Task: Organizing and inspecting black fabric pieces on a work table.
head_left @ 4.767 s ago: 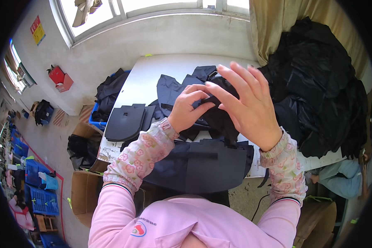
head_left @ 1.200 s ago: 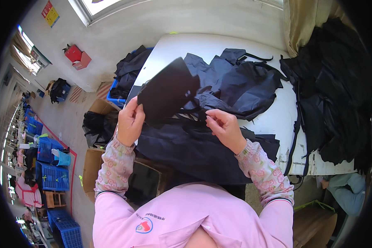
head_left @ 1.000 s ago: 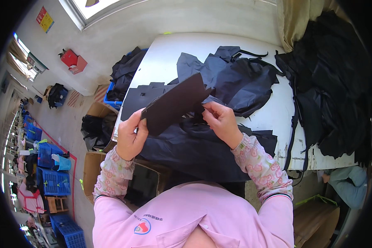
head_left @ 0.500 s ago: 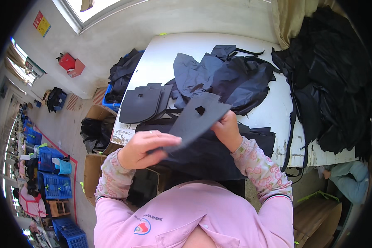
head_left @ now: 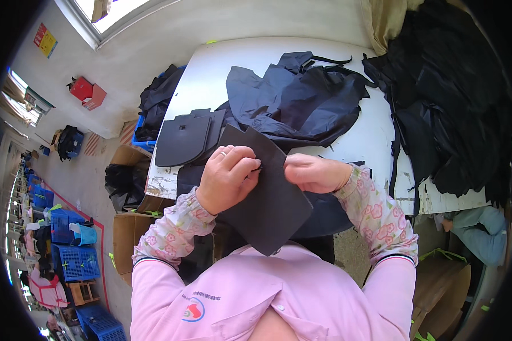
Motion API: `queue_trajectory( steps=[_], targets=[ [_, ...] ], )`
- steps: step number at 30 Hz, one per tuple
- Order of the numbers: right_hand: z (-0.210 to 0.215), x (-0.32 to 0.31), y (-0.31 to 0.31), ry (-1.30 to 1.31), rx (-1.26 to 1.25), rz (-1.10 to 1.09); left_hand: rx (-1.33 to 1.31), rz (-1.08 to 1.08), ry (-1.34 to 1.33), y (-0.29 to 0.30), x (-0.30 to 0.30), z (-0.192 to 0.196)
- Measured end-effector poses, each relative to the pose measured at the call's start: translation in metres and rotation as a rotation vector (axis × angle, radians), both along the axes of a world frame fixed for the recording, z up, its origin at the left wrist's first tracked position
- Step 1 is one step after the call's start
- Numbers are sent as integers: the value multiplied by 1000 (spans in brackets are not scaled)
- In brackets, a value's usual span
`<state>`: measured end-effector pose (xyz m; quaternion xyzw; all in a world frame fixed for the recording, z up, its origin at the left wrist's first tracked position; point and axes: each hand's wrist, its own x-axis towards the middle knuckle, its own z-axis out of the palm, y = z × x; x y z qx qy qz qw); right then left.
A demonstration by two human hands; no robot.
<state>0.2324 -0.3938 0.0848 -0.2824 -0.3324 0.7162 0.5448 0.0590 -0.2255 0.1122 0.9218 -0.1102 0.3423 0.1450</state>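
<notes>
A stiff dark grey panel (head_left: 273,199) is held up in front of my chest, over the table's near edge. My left hand (head_left: 228,177) has its fingers curled over the panel's left side, near where the cut-out was seen. On the opposite edge, my right hand (head_left: 314,173) pinches the panel between thumb and fingers. Left of it on the table lies a stack of similar grey panels (head_left: 182,139), the top one with a small square hole. Dark fabric (head_left: 330,213) lies under and beside the held panel, partly hidden by it.
Crumpled black fabric pieces (head_left: 301,102) with straps spread over the white table (head_left: 205,68). A large black fabric heap (head_left: 449,108) rises at the right. Cardboard boxes (head_left: 128,236) stand at the table's left. Another person's legs (head_left: 480,233) show at lower right.
The panel has swung down and closer to my chest. My left hand has moved up and taken hold of its left side; my right hand still grips the right edge.
</notes>
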Motion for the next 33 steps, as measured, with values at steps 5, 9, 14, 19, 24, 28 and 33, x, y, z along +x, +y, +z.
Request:
queue_trajectory(
  steps=[5, 9, 14, 19, 24, 28, 33],
  targets=[
    [12, 15, -1, -732, 91, -92, -476, -58, 81, 16, -16, 3],
    [-16, 41, -21, -850, -135, -254, -1149, -74, 51, 51, -64, 12],
    [-60, 60, -61, -1283, -169, -299, -1349, 181, -202, 111, -131, -2],
    [-58, 45, -80, -1583, -203, -432, -1315, 809, 21, 178, -189, -55],
    [-33, 24, -78, -1726, -149, -467, -399, 469, 268, 123, -80, -44],
    [-10, 7, -83, -1741, -9, -557, -604, -267, 796, 34, 36, -26],
    [1, -10, -81, -1894, 43, -605, -641, -490, 1297, 3, 105, -50]
  ],
)
